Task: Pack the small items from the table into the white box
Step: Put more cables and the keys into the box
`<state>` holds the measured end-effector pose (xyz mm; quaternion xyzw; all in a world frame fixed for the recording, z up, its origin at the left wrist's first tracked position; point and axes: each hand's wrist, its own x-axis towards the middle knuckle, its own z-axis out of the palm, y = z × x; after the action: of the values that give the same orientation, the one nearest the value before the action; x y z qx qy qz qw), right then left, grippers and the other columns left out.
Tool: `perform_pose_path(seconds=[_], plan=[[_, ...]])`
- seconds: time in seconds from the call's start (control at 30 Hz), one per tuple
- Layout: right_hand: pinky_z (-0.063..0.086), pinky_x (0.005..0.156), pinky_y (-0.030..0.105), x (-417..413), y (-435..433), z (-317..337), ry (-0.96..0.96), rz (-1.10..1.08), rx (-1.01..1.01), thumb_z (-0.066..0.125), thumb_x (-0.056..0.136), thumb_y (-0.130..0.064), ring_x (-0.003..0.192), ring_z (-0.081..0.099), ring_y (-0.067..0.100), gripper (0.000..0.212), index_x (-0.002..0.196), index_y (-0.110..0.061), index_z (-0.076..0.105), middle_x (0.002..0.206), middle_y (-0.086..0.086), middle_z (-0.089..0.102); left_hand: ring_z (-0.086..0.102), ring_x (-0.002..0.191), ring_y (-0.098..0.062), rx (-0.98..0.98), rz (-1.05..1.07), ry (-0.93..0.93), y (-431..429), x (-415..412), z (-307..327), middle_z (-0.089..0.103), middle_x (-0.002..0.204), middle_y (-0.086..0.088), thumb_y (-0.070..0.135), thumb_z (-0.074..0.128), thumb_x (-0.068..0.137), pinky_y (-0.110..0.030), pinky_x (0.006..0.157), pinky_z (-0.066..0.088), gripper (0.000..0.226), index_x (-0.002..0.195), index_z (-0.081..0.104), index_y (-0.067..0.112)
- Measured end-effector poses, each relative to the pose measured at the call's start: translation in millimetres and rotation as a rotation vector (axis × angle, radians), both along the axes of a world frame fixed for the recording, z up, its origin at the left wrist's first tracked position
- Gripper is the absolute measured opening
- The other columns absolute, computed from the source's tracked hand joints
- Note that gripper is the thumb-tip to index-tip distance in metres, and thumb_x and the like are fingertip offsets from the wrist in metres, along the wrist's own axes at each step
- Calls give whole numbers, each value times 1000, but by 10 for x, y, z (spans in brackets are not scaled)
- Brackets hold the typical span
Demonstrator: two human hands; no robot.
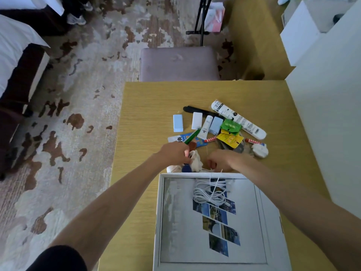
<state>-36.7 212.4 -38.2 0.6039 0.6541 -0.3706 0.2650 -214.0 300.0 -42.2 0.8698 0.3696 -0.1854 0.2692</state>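
Both grips work just past the far wall of the white box (pixel 159 212), low over the tabletop (pixel 148 106). My left grip (pixel 173 153) has its fingers curled onto a cream cloth bundle (pixel 196 163), which lies right at the fingertips and touches the box's far rim. A small dark blue piece (pixel 186 168) shows just under that grip. My right grip (pixel 222 160) is curled knuckles-up beside the bundle; I cannot tell whether it holds anything. A coiled white cable (pixel 210 194) lies inside the box against the far wall, with one loose strand poking up toward my right wrist.

Beyond my fingers the remaining small things sit in a loose pile: a pale blue packet (pixel 178 123), a white tube (pixel 205 127), a green sachet (pixel 230 126), a yellow sachet (pixel 230 139) and a long white wrapper (pixel 239 119). Bare tabletop runs from the pile to the far edge, where a padded stool (pixel 179 63) stands. The left edge is near my left forearm.
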Motion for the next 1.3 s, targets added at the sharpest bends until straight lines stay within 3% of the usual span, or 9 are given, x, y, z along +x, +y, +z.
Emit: perform_pose_path(seconds=[0.33,0.4,0.47,0.57,0.67,0.87,1.07,1.17,1.3], plan=[[52,72,34,65,-74,80,75,-114,109,59,85,-24,88,62,22,22,102,-16,68,102,4,67,52,105,-22,-58,269,-323,-124,-200,284,57,110,-10,28,64,88,-33,85,42,18,93,67,12],[43,59,25,127,-124,141,151,-181,204,63,85,-25,79,58,15,4,87,-23,67,90,-2,65,50,110,-23,-57,328,-440,-195,-266,384,57,112,-12,24,64,88,-37,95,42,14,89,67,10],[37,56,23,196,-177,226,261,-255,299,67,85,-23,74,54,11,16,75,-31,58,81,-9,59,54,111,-23,-45,367,-555,-288,-324,483,61,113,-9,21,63,89,-40,97,43,11,86,64,10],[44,61,21,256,-286,423,387,-353,434,71,84,-24,77,57,8,7,86,-24,64,87,-6,62,61,104,-18,-38,482,-676,-465,-369,647,67,110,-1,23,57,93,-43,91,49,9,88,61,18],[43,59,7,275,-431,657,535,-468,601,73,81,-18,76,56,-4,14,95,-19,67,90,-6,66,67,86,-9,-156,662,-896,-715,-362,855,73,92,11,20,54,95,-31,77,54,13,83,58,18],[48,71,17,201,-845,1145,770,-539,761,72,82,-20,86,62,-1,14,94,-24,65,91,-14,67,63,66,-14,-205,886,-1192,-1355,-369,1249,73,77,2,12,44,100,-21,57,47,17,89,53,5],[45,67,6,57,-1250,1236,815,-407,671,72,82,-17,81,61,-8,17,93,-27,65,89,-14,67,57,48,-13,-273,981,-995,-1767,-467,1096,59,73,-9,13,41,100,-17,41,37,16,88,48,4],[54,76,18,-51,-1411,1117,679,-314,611,69,84,-20,87,64,0,20,103,-22,67,95,-13,68,53,47,-11,-315,1009,-775,-1804,-507,785,55,72,-5,17,41,100,-24,39,42,18,87,44,6],[54,73,33,-237,-1640,832,428,-268,588,62,82,-24,84,64,14,18,99,-27,65,95,-6,70,51,56,-14,-301,895,-409,-1761,-532,404,57,76,-4,23,42,98,-28,54,46,17,85,47,14]])
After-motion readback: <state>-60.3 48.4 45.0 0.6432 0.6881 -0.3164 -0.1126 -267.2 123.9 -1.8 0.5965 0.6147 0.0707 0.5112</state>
